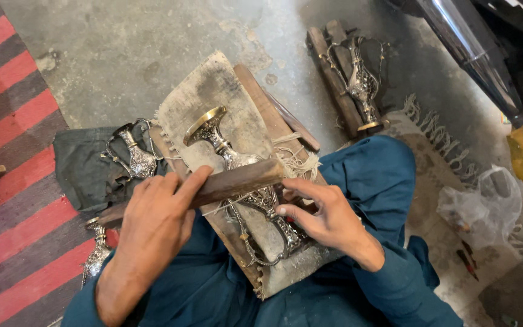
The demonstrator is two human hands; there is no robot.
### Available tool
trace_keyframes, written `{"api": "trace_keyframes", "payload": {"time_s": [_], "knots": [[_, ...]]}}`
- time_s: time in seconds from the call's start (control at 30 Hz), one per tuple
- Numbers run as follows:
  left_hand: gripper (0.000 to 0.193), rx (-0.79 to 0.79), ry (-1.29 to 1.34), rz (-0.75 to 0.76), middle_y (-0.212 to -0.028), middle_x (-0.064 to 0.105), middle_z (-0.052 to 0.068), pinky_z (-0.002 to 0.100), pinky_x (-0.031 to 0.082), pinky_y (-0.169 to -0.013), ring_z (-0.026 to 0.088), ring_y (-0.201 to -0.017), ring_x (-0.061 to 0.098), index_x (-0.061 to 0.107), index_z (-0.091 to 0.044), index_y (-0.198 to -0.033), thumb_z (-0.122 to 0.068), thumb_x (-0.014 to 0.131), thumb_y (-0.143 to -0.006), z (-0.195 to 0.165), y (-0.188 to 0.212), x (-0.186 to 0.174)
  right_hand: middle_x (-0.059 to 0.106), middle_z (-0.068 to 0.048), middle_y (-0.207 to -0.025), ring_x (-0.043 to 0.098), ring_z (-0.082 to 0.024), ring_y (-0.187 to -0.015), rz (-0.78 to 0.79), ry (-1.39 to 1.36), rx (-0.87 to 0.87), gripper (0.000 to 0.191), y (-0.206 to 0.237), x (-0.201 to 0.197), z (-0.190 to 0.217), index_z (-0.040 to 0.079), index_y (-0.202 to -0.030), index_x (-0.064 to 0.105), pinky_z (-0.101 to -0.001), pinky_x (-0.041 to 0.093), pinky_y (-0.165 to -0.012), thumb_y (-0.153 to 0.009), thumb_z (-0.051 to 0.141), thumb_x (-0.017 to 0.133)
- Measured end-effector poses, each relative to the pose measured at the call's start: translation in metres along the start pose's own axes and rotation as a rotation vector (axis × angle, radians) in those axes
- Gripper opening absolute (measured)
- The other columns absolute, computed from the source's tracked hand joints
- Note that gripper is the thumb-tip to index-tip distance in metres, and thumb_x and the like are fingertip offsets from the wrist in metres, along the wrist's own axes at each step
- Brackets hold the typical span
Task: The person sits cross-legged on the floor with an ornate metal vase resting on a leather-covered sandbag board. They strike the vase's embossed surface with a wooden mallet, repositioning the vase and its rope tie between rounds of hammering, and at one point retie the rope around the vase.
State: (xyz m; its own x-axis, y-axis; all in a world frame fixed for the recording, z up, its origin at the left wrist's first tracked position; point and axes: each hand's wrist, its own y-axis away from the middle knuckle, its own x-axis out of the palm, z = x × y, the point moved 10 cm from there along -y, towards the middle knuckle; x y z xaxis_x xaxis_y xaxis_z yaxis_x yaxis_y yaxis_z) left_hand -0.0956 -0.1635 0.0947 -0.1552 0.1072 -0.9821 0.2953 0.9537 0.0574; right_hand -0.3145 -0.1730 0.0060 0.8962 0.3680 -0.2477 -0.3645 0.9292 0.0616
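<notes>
While the left hand (155,221) grips a wooden stick (213,189), fingers curled around it, laid across an ornate silver ewer (243,175) on a cloth-covered board (213,91) in the lap, right hand (325,215) fingers pinching the ewer's body, another ewer (135,156) beside the board's left edge

We are looking at a silver ornate metal ewer with a brass-gold rim (237,163), its body covered in dark engraved patterning, lying on a dirty beige cloth pad (225,91). We are seeing a dark brown wooden stick (237,180) crossing it. Our sleeves and trousers are showing teal blue (364,169). A red and grey striped woven rug (13,151) is running along one side, and a dark green cloth (80,163) is lying under another silver patterned ewer (137,158).
</notes>
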Motion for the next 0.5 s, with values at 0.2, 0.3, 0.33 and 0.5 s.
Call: {"api": "trace_keyframes", "payload": {"time_s": [0.2, 0.3, 0.33, 0.5], "knots": [[0.075, 0.016, 0.018, 0.007, -0.093, 0.065, 0.016, 0.049, 0.051, -0.088, 0.039, -0.094, 0.065, 0.053, -0.019, -0.14, -0.006, 0.074, -0.069, 0.0, -0.001, 0.001, 0.08, -0.009, -0.096, 0.078, -0.016, -0.083, 0.012, 0.03, -0.015, 0.046, 0.0, 0.0, 0.003, 0.006, -0.125, 0.069, -0.0298, 0.062, -0.066, -0.084, 0.021, 0.082], [0.07, -0.093, 0.553, -0.028, -0.108, 0.064, 0.015, 0.044, 0.051, -0.084, 0.038, -0.103, 0.063, 0.048, -0.011, -0.143, -0.003, 0.069, -0.076, 0.012, -0.002, 0.001, 0.08, -0.01, -0.096, 0.078, -0.016, -0.084, 0.022, 0.029, -0.005, 0.047, -0.001, 0.0, 0.002, 0.006, -0.127, 0.069, -0.0301, 0.062, -0.065, -0.084, 0.021, 0.082], [0.071, -0.054, 0.375, -0.01, -0.103, 0.064, 0.015, 0.045, 0.051, -0.085, 0.038, -0.1, 0.064, 0.05, -0.013, -0.141, -0.004, 0.07, -0.074, 0.008, -0.002, 0.001, 0.08, -0.01, -0.096, 0.078, -0.016, -0.084, 0.03, 0.023, 0.006, 0.048, -0.001, 0.001, 0.001, 0.005, -0.128, 0.069, -0.0302, 0.062, -0.066, -0.084, 0.021, 0.081], [0.068, -0.102, 0.557, -0.021, -0.106, 0.064, 0.013, 0.043, 0.051, -0.081, 0.035, -0.098, 0.064, 0.048, -0.012, -0.142, -0.006, 0.071, -0.078, 0.015, -0.002, 0.002, 0.081, -0.01, -0.096, 0.079, -0.016, -0.084, 0.034, 0.005, 0.013, 0.045, -0.001, 0.002, 0.002, 0.006, -0.126, 0.07, -0.0302, 0.062, -0.063, -0.084, 0.02, 0.081]]}}
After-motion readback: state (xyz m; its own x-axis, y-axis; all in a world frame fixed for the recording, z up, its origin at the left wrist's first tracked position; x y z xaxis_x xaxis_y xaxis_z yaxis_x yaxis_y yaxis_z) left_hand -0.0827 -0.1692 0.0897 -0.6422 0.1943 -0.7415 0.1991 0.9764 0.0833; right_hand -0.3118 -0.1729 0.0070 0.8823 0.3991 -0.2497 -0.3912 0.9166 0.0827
